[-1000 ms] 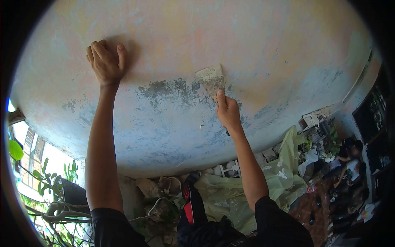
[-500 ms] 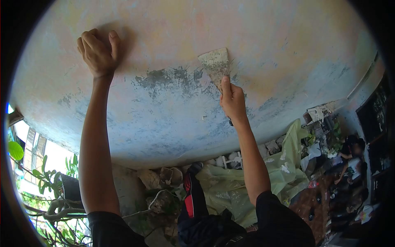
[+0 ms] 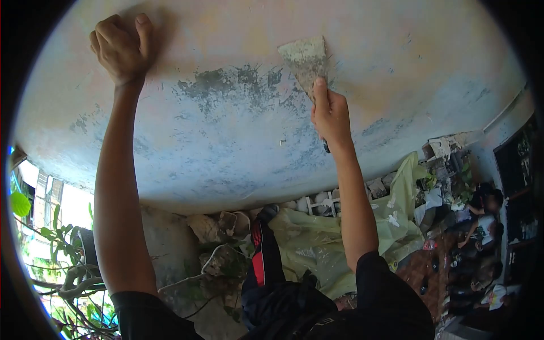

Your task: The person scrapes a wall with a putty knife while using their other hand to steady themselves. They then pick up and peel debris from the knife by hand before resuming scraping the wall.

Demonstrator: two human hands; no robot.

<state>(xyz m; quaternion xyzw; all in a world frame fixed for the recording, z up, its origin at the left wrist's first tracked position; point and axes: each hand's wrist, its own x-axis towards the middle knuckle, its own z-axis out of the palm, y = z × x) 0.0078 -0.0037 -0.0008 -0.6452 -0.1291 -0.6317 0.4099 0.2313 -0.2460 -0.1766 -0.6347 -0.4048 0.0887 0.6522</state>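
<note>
My left hand rests against the upper left of the painted wall, fingers curled and thumb raised; what its fingers hold, if anything, is hidden. My right hand is wrapped round the handle of a wide scraper. The flared, paint-spotted blade points up and lies at the wall, right of a rough grey patch where paint is gone. Faded blue, pink and yellow paint covers the wall around it.
Below the wall lie a greenish plastic sheet, stones and rubble. Branches and a dark pot stand at the lower left. Several people are at the far right, beside a reddish floor. A leg in dark trousers shows below.
Both hands and the scraper appear higher in the view; the wall patch has also shifted up. My left hand appears further left and the scraper slightly further right. The grip on the scraper is unchanged.
</note>
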